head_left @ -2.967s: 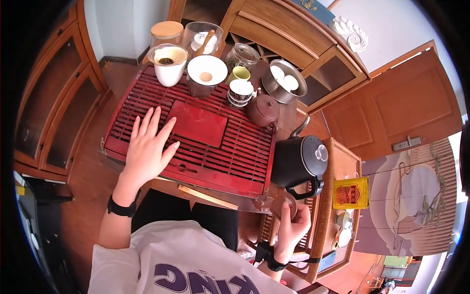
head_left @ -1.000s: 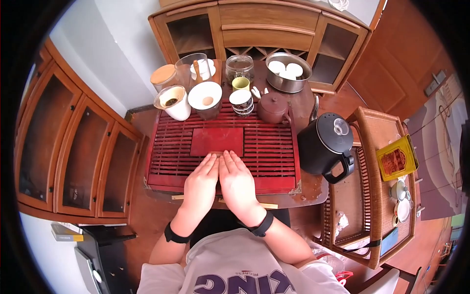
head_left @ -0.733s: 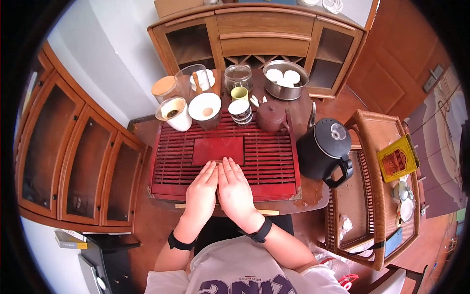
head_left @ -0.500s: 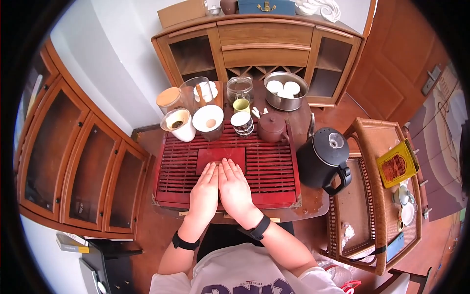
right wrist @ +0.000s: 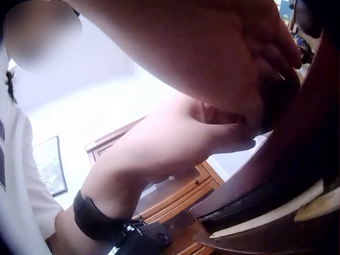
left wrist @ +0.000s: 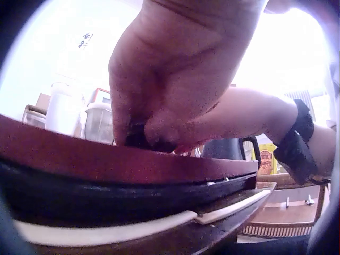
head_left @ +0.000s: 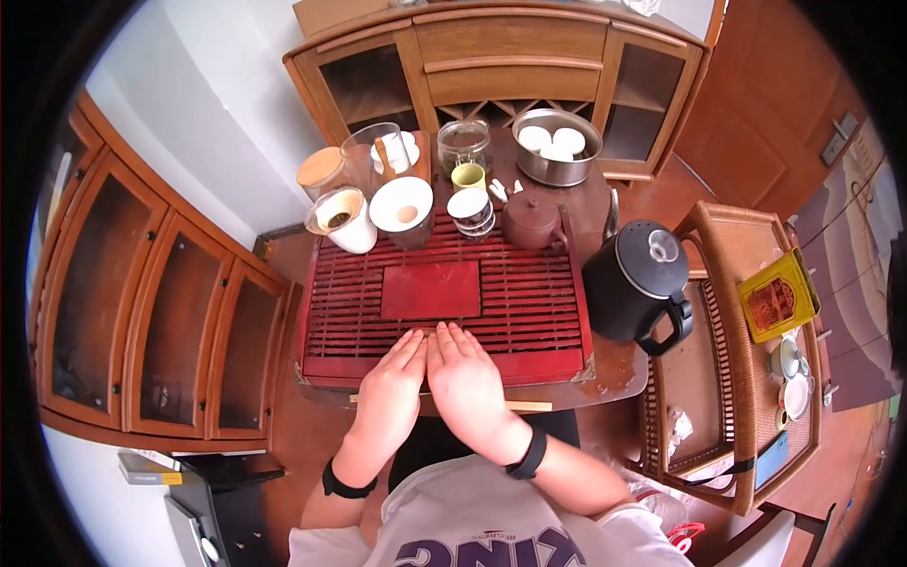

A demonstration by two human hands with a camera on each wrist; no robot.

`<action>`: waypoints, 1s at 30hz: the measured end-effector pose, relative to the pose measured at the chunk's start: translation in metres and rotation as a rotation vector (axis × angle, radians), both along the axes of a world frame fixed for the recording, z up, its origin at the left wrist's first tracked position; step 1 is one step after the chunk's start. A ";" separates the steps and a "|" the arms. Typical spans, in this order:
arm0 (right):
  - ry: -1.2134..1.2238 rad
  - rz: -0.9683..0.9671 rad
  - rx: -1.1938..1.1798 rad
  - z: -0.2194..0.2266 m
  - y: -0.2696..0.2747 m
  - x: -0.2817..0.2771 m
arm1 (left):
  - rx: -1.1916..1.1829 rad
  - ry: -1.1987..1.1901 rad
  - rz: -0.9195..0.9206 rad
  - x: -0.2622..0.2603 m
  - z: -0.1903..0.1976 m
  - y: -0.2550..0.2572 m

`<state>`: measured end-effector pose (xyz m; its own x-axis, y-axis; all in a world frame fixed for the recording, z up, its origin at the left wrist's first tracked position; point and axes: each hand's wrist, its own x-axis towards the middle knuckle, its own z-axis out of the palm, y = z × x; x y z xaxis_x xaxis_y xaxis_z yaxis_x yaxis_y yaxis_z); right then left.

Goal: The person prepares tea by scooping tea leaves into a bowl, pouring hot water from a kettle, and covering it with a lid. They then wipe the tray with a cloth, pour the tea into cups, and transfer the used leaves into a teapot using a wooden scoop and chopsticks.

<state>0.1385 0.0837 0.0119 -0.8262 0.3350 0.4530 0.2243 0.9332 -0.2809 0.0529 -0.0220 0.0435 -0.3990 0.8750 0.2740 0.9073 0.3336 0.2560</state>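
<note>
At the front of the slatted red tea tray [head_left: 539, 365], the two hands lie side by side with their fingertips meeting. Between the left hand [head_left: 389, 386] and the right hand [head_left: 469, 383], only a thin edge of a small brown round thing [head_left: 430, 331] shows from above. In the left wrist view, dark matter [left wrist: 139, 138] sits between the left hand's fingers and thumb, close over the tray. The right wrist view has shadow under the right hand [right wrist: 212, 48]. Both hands grip the small thing; most of it is hidden, and I cannot tell its kind.
Along the tray's back stand a white pitcher [head_left: 353, 231], a white bowl [head_left: 401, 202], stacked cups [head_left: 470, 213] and a brown teapot [head_left: 532, 220]. Right of it are a black kettle [head_left: 628, 293] and a wicker shelf [head_left: 732, 454]. Behind is a steel pot [head_left: 557, 168].
Three seconds ago the left hand lay spread on the tray, and the right held a small brown round thing beside the kettle. Both hands have since come together at the tray's front and stayed there.
</note>
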 end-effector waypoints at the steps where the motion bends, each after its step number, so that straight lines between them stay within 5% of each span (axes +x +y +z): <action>1: 0.003 0.024 -0.010 0.004 0.005 -0.002 | 0.001 0.001 -0.036 -0.006 0.004 0.000; 4: 0.113 0.171 -0.203 0.021 0.026 -0.010 | -0.065 -0.046 -0.083 -0.021 0.030 0.008; 7: 0.286 0.082 -0.125 0.025 0.035 -0.028 | 0.008 0.107 -0.148 -0.038 0.045 0.031; 13: 0.271 -0.091 -0.175 -0.002 0.044 -0.033 | -0.042 0.044 -0.222 -0.058 0.014 0.068; 24: 0.183 -0.065 -0.175 0.002 0.019 -0.008 | -0.153 0.085 -0.214 -0.024 0.022 0.036; 30: 0.341 -0.008 -0.304 0.005 0.032 0.002 | -0.251 -0.126 -0.140 -0.035 0.045 0.041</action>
<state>0.1406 0.1157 0.0164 -0.6439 0.5004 0.5788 0.0784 0.7956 -0.6007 0.0184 0.0189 0.0885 -0.2873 0.9578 -0.0017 0.9150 0.2750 0.2951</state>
